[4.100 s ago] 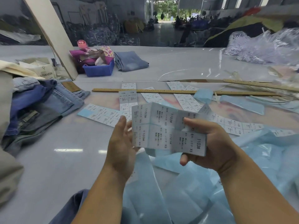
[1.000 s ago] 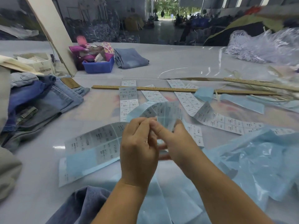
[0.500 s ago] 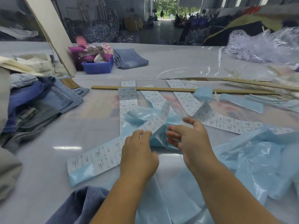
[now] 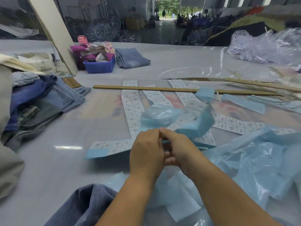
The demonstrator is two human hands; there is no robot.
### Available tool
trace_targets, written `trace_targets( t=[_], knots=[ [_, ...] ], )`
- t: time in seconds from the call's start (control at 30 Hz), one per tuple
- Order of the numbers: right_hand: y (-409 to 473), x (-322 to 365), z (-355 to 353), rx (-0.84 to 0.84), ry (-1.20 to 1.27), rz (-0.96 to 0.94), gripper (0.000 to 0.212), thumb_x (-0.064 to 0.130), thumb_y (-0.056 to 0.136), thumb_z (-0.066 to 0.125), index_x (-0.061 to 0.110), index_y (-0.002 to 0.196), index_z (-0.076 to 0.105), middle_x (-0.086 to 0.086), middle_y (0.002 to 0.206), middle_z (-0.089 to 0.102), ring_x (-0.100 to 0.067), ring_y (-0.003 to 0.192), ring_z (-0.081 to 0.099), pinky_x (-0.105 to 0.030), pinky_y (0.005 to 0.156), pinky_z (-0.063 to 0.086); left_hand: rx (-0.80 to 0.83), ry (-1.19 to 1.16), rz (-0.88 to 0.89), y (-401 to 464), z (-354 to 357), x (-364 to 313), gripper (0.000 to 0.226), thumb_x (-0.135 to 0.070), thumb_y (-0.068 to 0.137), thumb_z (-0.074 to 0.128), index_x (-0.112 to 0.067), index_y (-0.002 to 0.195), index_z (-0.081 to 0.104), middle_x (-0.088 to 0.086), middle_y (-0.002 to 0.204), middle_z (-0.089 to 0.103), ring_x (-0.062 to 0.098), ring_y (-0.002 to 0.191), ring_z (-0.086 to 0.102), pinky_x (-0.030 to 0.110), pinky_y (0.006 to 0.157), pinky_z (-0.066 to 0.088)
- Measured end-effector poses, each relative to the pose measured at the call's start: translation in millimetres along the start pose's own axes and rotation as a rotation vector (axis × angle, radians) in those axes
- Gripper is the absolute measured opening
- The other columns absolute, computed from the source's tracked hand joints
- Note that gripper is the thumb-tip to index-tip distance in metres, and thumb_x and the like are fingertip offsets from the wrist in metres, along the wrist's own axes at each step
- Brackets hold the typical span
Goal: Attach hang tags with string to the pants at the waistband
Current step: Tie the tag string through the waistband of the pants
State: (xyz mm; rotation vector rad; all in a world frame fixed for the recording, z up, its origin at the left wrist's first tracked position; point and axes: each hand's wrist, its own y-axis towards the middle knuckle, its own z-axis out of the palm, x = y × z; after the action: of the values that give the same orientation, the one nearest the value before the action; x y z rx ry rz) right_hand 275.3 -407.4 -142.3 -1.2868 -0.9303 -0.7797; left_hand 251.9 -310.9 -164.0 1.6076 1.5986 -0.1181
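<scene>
Near the front of a glossy grey table [image 4: 68,168], a strip of printed labels [image 4: 112,146] on blue backing paper lies with its long axis running left to right, its blank blue end pointing left. Its right part rises into a blurred blue curl [image 4: 177,121] above the hands. The left hand [image 4: 146,152] and right hand [image 4: 180,150] meet at the centre with fingers curled, fingertips together on the strip's edge; the exact grip is hidden between them. Further strips [image 4: 132,108] lie side by side, pointing away from the viewer, their far ends under a long wooden ruler [image 4: 146,88] laid crosswise. Left of the hands the tabletop is bare up to a pile of folded jeans [image 4: 40,103] at the left edge. To the right, crumpled blue backing paper [image 4: 260,160] crowds the surface. Denim pants [image 4: 84,204] hang over the near edge, below the left forearm. Farther back sit a blue bin [image 4: 99,66] and another folded pair of jeans [image 4: 132,57].
</scene>
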Motion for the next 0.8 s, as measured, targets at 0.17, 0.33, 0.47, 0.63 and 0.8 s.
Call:
trace_targets(
  t=[0.17,0.33,0.47,0.63,0.8],
  knots=[
    [4.3,-0.2,-6.5,-0.211,0.258,-0.067,0.015,0.014,0.091,0.063,0.001,0.097,0.068,-0.009,0.073,0.073,-0.019,0.063,0.070,-0.027,0.050,0.054,0.049,-0.055,0.217,-7.2,-1.0,-12.0,0.014,-0.007,0.082,0.056,-0.010,0.082,0.069,0.001,0.077,0.067,0.020,0.072,0.055,0.035,0.066,0.047],
    [14.0,6.2,-28.9,-0.476,0.162,-0.223,0.017,0.026,0.090,0.063,0.014,0.102,0.066,-0.003,0.086,0.071,-0.018,0.065,0.061,-0.031,0.052,0.049,0.198,0.056,0.058,-0.1,-15.3,3.8,0.047,-0.022,0.074,0.058,-0.020,0.121,0.061,-0.006,0.121,0.059,0.019,0.106,0.051,0.033,0.094,0.042],
    [14.3,10.6,-40.6,-0.470,0.409,-0.217,0.010,0.026,0.095,0.060,0.016,0.095,0.062,0.003,0.061,0.062,-0.004,0.037,0.043,-0.020,0.037,0.033,0.267,0.205,-0.156,2.7,-19.5,16.3,0.047,-0.012,0.081,0.059,-0.025,0.126,0.056,-0.007,0.132,0.049,0.019,0.114,0.046,0.032,0.098,0.041],
    [9.4,18.9,-43.5,-0.384,0.708,-0.228,0.005,0.023,0.096,0.059,0.019,0.092,0.060,-0.002,0.070,0.067,-0.008,0.037,0.038,-0.018,0.035,0.032,-0.076,0.074,-0.164,7.7,-21.2,20.3,0.021,-0.005,0.084,0.063,-0.014,0.102,0.070,0.001,0.107,0.063,0.026,0.097,0.057,0.041,0.086,0.050],
    [7.2,22.4,-46.2,-0.253,0.852,-0.178,0.005,0.017,0.094,0.055,0.014,0.092,0.057,-0.009,0.083,0.066,-0.010,0.038,0.032,-0.017,0.037,0.027,0.117,0.086,-0.186,8.6,-17.2,27.2,0.074,-0.020,0.077,0.071,-0.028,0.142,0.036,-0.006,0.142,0.030,0.018,0.125,0.030,0.037,0.108,0.033]
  ],
)
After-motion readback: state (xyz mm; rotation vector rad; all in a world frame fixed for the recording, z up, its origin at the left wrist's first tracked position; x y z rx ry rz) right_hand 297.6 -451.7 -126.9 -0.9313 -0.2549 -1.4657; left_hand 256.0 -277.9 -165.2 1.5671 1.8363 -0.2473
